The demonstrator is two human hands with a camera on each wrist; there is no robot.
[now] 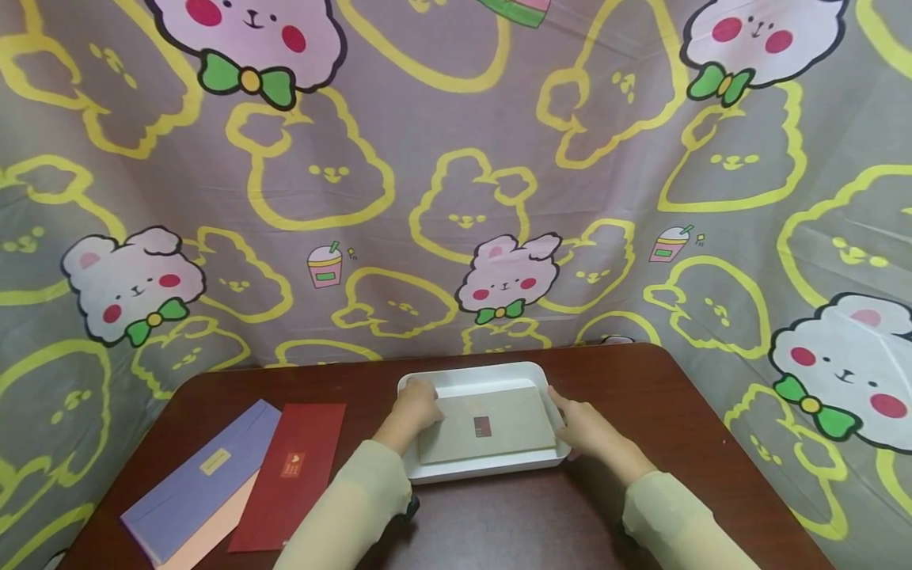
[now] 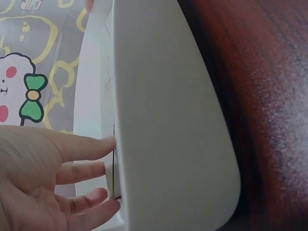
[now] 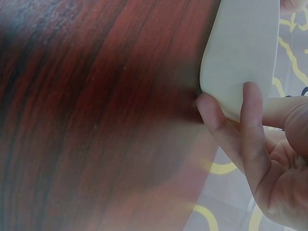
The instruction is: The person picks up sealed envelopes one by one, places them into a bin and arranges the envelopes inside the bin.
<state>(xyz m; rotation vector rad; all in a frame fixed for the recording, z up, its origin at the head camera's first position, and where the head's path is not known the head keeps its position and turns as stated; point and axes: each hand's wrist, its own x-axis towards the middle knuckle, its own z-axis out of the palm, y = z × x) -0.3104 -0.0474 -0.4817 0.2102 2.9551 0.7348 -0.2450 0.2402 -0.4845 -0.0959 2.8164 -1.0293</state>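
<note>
Your left hand (image 1: 418, 408) reaches into the tray (image 1: 492, 469), fingers against the packet (image 1: 513, 426) inside; I cannot tell whether they pinch it. Your right hand (image 1: 586, 427) grips the tray's right end. A red envelope (image 1: 286, 499) and a purple envelope (image 1: 199, 479) lie left of the tray.

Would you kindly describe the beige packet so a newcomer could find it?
On the brown table, find the white tray. The beige packet lies inside. Unlike the red packet and purple packet outside, to the left, it bears a dark square.

A packet (image 1: 463, 442) sits in the tray (image 1: 492, 377) on the table (image 1: 499, 526), right of envelopes (image 1: 313, 443).
</note>
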